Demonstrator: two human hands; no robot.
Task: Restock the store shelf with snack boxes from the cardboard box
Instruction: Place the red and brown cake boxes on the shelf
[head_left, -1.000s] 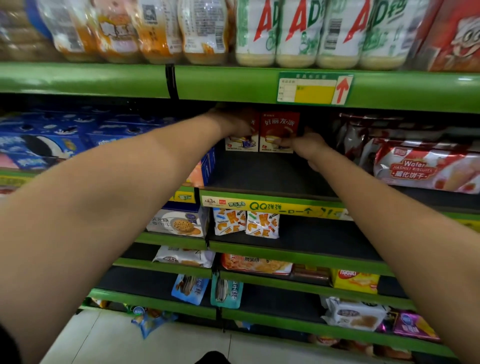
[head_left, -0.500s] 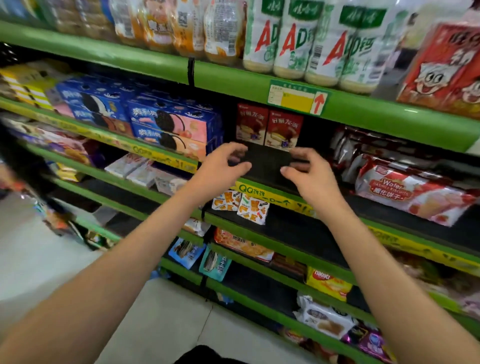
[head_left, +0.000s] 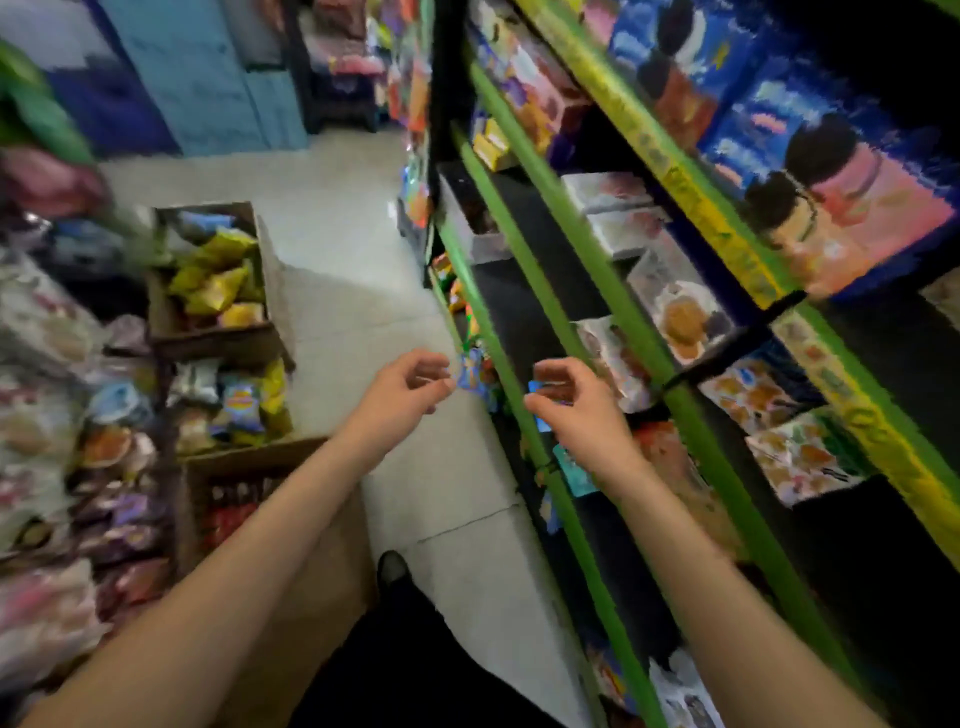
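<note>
Snack boxes: red ones, blurred, sit in the nearest cardboard box at lower left on the floor; its far flap lies just under the left forearm. Blue-and-pink cookie boxes fill the upper tier of the store shelf at right.

Left hand: fingers loosely curled, holding nothing, over the bare floor strip just outside the shelf edge. Right hand: fingers also loosely curled, nothing gripped, over the lower green shelf lip; a small blue pack shows behind the fingers, contact cannot be told. Hands level with each other, apart, not touching.

Edges: green shelf lips run diagonally from top centre to bottom right, stacked in tiers; yellow price strip on the upper one. Black shelf decks between them have bare stretches beside white biscuit packs.

Room to move: pale floor makes a narrow aisle between the shelf and a row of open cartons at left. Second carton holds yellow bags, another between holds mixed packs. Bagged goods piled at far left edge. A dark shoe stands on the floor between the forearms. Whole frame heavily motion-blurred; labels unreadable.
</note>
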